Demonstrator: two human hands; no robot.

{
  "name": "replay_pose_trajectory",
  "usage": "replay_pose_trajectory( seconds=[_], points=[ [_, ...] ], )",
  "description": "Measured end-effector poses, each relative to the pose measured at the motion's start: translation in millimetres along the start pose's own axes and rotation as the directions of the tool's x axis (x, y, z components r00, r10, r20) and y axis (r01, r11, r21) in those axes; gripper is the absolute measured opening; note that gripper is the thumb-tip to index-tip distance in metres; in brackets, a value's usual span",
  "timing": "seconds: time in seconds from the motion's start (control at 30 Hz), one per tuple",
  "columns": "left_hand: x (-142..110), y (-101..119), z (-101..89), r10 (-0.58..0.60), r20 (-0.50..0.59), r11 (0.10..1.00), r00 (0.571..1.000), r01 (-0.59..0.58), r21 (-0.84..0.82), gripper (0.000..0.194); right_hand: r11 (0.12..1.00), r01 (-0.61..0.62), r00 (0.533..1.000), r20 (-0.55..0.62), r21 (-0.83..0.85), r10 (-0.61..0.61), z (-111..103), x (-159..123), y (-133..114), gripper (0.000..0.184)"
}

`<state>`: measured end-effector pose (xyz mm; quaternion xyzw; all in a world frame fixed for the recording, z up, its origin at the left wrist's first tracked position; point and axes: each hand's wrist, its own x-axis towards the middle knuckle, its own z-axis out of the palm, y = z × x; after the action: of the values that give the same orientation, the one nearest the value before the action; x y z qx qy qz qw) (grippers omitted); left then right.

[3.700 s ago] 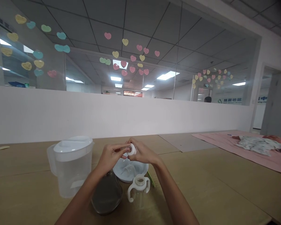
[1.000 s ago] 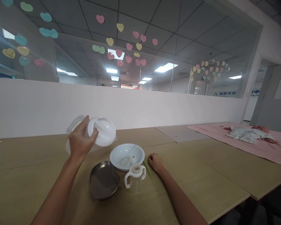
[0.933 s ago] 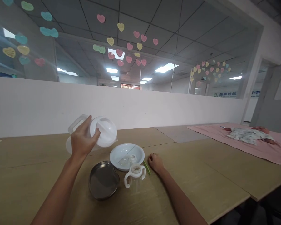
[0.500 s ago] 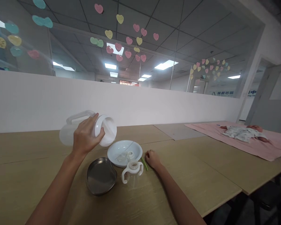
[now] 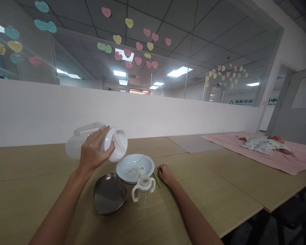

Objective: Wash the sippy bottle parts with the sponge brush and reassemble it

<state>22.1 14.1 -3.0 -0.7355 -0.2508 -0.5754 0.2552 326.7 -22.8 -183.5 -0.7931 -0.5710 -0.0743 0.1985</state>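
My left hand point(image 5: 95, 147) grips a translucent white plastic jug point(image 5: 75, 147) around its neck. The jug is tipped on its side, its wide white mouth above the left rim of a white bowl point(image 5: 122, 165). Inside the bowl lie clear bottle parts, among them a small white ring point(image 5: 141, 169). In front of the bowl stands a clear baby bottle point(image 5: 144, 185) with two white handles and an uncovered top. My right hand point(image 5: 166, 174) rests on the table with curled fingers, beside a thin green stick-like item point(image 5: 156, 179); whether it holds anything is hidden.
A kidney-shaped metal tray point(image 5: 109, 194) sits left of the bottle on the wooden table point(image 5: 206, 190). At the far right a baby doll point(image 5: 261, 144) in patterned clothes lies on a pink cloth point(image 5: 226, 143). A white wall point(image 5: 153, 115) with glass above runs behind the table.
The view has shifted slightly. My left hand still holds the jug tilted by the bowl, and my right hand stays in place.
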Motion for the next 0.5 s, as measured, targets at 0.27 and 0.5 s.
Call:
replay_pose_trajectory(
  seconds=[0.27,0.5],
  points=[
    [0.3,1.4,-0.8,-0.013,0.015,1.000,1.000,0.013,-0.013,0.045,1.000,0.003,1.000,0.005,-0.004,-0.003,0.0,0.0,-0.3,0.024],
    [1.1,2.8,0.1,-0.043,0.029,0.999,0.999,0.043,-0.015,0.045,1.000,0.003,1.000,-0.001,-0.009,-0.003,-0.3,-0.9,-0.4,0.024]
  ],
)
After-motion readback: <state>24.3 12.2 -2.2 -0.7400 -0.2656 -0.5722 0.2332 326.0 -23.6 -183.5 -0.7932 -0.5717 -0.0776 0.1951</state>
